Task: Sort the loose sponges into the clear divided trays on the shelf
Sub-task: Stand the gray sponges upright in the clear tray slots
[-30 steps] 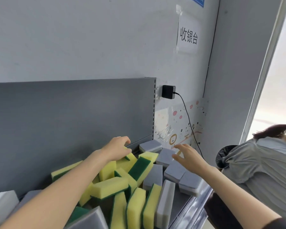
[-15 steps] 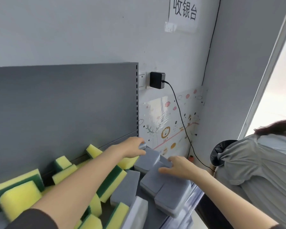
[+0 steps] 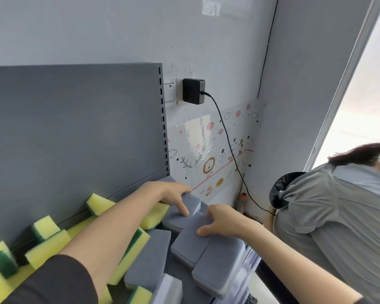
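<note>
Grey sponges lie packed at the shelf's right end, behind a clear plastic tray wall [image 3: 248, 266]. My left hand [image 3: 173, 195] reaches over the pile, and its fingers close over the rear grey sponge [image 3: 192, 205]. My right hand [image 3: 221, 220] grips the nearer grey sponge [image 3: 189, 242], thumb on top and fingers curled over its far edge. Another grey sponge [image 3: 217, 268] lies flush beside it, and one more [image 3: 149, 260] lies to the left. Yellow-and-green sponges [image 3: 46, 246] are heaped loosely on the left, partly hidden under my left arm.
The shelf's grey back panel [image 3: 75, 128] rises behind the sponges. A black charger [image 3: 193, 91] is plugged into the wall, its cable hanging down the corner. Another person in a grey shirt [image 3: 338, 216] bends close on the right. A white sponge [image 3: 169, 288] stands at the bottom.
My view swung right and closer. My left hand left the yellow sponges and moved onto the rear grey sponge. My right hand came down onto the nearer grey sponge and closed on it.
</note>
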The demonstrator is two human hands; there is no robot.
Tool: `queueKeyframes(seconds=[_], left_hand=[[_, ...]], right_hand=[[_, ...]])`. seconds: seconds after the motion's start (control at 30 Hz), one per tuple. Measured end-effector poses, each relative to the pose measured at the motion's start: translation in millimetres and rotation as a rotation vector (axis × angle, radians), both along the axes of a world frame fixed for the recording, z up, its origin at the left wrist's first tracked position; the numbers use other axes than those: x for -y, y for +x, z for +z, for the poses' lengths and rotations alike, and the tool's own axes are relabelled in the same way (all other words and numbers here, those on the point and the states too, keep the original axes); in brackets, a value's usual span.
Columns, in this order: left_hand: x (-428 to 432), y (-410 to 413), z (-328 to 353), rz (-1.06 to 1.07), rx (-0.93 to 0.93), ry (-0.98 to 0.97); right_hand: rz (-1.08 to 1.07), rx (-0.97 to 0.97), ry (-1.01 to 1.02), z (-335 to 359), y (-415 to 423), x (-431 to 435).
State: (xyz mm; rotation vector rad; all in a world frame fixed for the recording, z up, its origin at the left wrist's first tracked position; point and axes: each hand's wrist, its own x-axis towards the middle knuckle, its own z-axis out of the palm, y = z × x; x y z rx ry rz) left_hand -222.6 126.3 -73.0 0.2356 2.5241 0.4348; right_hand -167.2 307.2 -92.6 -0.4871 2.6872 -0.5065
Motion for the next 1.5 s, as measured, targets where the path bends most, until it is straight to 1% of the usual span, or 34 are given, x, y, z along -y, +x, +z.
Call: queueKeyframes(seconds=[0.13, 0.27, 0.4, 0.57, 0.63, 0.77, 0.9, 1.07, 1.33, 1.5], left_hand=[[2.1, 1.9, 3.9, 0.015, -0.068, 0.007], [5.0, 8.7, 10.9, 0.027, -0.15, 0.13], [12.3, 18.7, 21.4, 0.044, -0.232, 0.282], [34.8, 32.0, 44.4, 0.138, -0.354, 0.427], [42.6, 40.0, 53.9, 0.178, -0.416, 0.492], [56.4, 57.0, 73.4, 0.239, -0.53, 0.614], [74.4, 78.2, 95.3, 0.258, -0.639, 0.652], [108.6, 114.6, 112.2, 0.294, -0.738, 0.606], [168.9, 196.2, 113.4, 0.34, -0.794, 0.539], [203.0, 252.0, 108.6, 0.37, -0.803, 0.517]], right_hand=[[-0.003, 0.0, -0.018, 1.2, 2.6, 0.6], [-0.023, 0.002, -0.118, 1.1, 4.3, 1.3], [-0.04, 0.006, -0.288, 6.9, 7.0, 4.2], [-0.053, 0.032, -0.52, 20.3, 5.9, 5.7], [-0.044, 0.011, -0.61, 30.5, 5.8, 7.5], [-0.036, -0.067, -0.709, 53.6, 10.5, 15.0], [-0.024, -0.103, -0.795, 71.6, 21.7, 25.7], [0.018, -0.134, -0.833, 87.0, 46.6, 47.6], [0.112, -0.122, -0.849, 96.3, 103.3, 111.1], [0.136, -0.158, -0.861, 94.6, 143.5, 145.9]])
